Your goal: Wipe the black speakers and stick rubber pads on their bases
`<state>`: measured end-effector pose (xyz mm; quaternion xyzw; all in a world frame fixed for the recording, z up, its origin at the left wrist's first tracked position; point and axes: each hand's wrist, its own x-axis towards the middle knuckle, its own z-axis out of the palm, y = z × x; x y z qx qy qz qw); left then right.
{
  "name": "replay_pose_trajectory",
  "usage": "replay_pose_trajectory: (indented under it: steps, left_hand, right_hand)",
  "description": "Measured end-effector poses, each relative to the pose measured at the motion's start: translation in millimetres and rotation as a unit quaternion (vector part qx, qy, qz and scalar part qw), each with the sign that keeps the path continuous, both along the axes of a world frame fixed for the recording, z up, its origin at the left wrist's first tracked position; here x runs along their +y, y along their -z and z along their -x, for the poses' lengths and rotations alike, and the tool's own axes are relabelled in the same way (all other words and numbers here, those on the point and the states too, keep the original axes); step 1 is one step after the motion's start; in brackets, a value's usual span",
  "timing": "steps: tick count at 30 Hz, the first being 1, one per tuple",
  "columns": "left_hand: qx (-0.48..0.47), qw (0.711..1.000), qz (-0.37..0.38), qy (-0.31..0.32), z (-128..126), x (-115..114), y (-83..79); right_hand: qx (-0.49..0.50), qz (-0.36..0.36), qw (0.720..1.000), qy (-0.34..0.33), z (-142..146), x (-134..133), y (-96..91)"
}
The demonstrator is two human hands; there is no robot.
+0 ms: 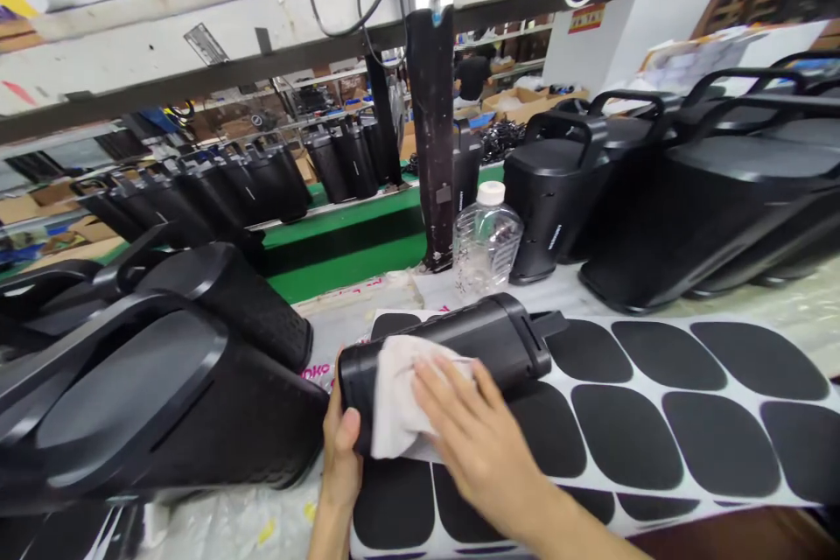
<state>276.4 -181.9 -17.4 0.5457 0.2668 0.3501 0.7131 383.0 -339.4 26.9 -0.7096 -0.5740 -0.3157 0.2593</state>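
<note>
A black portable speaker [486,328] with a carrying handle lies on its side in front of me, the handle pointing right. My left hand [342,446] grips its left end, thumb on the near side and fingers partly hidden behind. With fingers laid over it, my right hand [463,420] presses a white cloth [397,394] against the speaker's side. Beneath the speaker is a white sheet of rounded black pads [626,433], some hidden by the speaker and my arms.
More black speakers stand at the left [164,385] and right [696,210]. A clear plastic bottle [489,241] with a white cap is behind the speaker, beside a dark post [430,140]. Overhead runs a shelf edge [197,26]. A person [472,74] is in the background.
</note>
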Motion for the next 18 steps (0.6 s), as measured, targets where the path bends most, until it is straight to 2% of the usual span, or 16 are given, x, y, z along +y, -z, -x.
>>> replay_pose_trajectory:
  steps: [2,4,6,8,10,11,13,15,18]
  left_hand:
    - [0.000,1.000,0.006,-0.002,-1,-1,1.8]
    - [0.008,1.000,-0.008,-0.009,-1,-1,6.6]
    - [0.010,0.999,-0.031,-0.016,-2,0,10.5]
    - [0.010,0.999,-0.048,-0.014,-1,1,9.5]
    - [0.017,0.997,-0.067,0.021,3,2,1.8]
    - [0.026,0.995,-0.082,0.052,6,3,-4.3]
    - [0.066,0.983,-0.114,0.126,14,2,-18.9]
    - [0.123,0.965,-0.139,0.184,24,0,-33.0]
    - [0.184,0.945,-0.182,0.201,32,-6,-45.7]
  right_hand:
    - [-0.006,-0.017,0.997,0.072,-30,-29,6.7]
    - [0.008,-0.039,0.983,0.182,-60,-58,9.1]
    - [0.080,-0.074,0.955,0.274,-83,-81,4.6]
    - [0.203,-0.118,0.921,0.310,-93,-94,-3.6]
    - [0.297,-0.153,0.896,0.292,-92,-96,-8.8]
    - [0.315,-0.155,0.896,0.271,-90,-93,-8.7]
    - [0.296,-0.135,0.918,0.228,-84,-81,-3.2]
    - [0.233,-0.110,0.945,0.200,-78,-65,4.6]
    - [0.139,-0.099,0.970,0.174,-57,-38,5.3]
